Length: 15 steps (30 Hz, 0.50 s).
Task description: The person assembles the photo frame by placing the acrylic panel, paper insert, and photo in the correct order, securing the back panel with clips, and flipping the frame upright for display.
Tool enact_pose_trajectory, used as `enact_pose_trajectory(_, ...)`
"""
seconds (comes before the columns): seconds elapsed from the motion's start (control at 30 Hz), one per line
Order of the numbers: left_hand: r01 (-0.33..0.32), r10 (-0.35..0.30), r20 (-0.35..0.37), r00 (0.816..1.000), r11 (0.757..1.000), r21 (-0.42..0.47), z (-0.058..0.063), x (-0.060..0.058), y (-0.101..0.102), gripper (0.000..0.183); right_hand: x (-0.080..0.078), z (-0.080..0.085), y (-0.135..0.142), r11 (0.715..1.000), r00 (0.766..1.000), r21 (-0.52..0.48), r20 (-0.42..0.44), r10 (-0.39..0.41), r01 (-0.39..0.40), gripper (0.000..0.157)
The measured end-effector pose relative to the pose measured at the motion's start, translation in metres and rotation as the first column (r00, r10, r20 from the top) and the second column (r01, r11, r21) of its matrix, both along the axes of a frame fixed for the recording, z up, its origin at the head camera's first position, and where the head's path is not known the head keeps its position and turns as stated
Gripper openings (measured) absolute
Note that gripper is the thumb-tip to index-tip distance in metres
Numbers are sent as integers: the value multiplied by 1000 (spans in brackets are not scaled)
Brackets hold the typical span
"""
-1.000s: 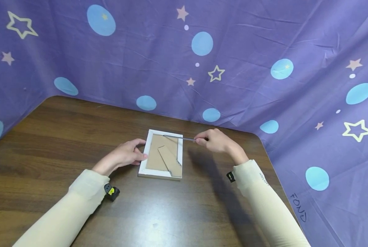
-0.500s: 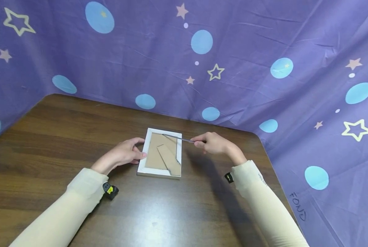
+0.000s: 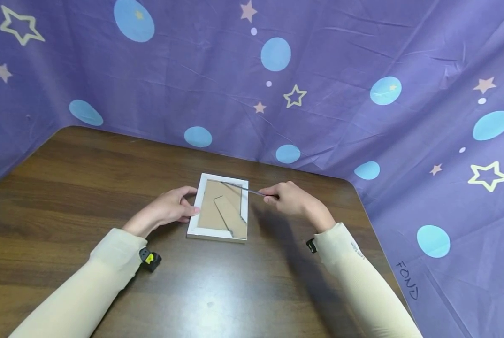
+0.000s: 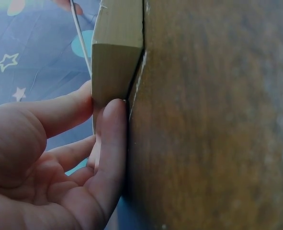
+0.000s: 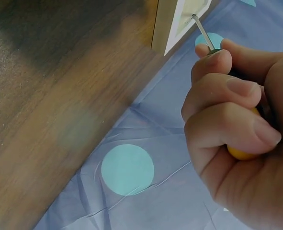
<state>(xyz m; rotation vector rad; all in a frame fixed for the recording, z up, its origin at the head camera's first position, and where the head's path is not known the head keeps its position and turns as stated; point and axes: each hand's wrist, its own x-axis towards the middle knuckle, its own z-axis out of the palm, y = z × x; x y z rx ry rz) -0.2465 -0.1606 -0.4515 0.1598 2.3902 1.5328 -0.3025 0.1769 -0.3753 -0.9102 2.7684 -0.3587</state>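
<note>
A white picture frame (image 3: 245, 203) lies back side up on the table, showing its brown backing board (image 3: 209, 212) and a fold-out stand leg (image 3: 231, 213). At its left edge, my left hand (image 3: 171, 206) grips the border, thumb on top and fingers along the side. My right hand (image 3: 292, 199), to the right of the frame, holds a screwdriver (image 5: 204, 33) whose yellow-and-black handle is mostly hidden in the curled fingers. The thin metal shaft slants over the right border, and its tip meets the board near the top inner edge.
The brown wooden table (image 3: 87, 188) is bounded at the back and right by a purple curtain (image 3: 218, 70) with stars and blue ovals. Black wrist straps (image 3: 150, 259) show at both cuffs.
My right hand has dropped slightly, so the screwdriver shaft slants more while its tip stays near the frame's top inner edge. My left hand keeps its grip.
</note>
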Motion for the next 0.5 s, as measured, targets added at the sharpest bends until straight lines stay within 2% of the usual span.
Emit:
enact_pose_trajectory(0.23, 3, -3, -7, 1000, 1000, 4, 0, 0, 1, 72, 8, -2, -3, 998, 994, 32, -89, 64, -61, 37)
enact_pose_trajectory(0.5, -8, 8, -8, 1000, 1000, -2, 1, 0, -1, 71, 13, -7, -6, 998, 993, 20, -104, 60, -59, 39)
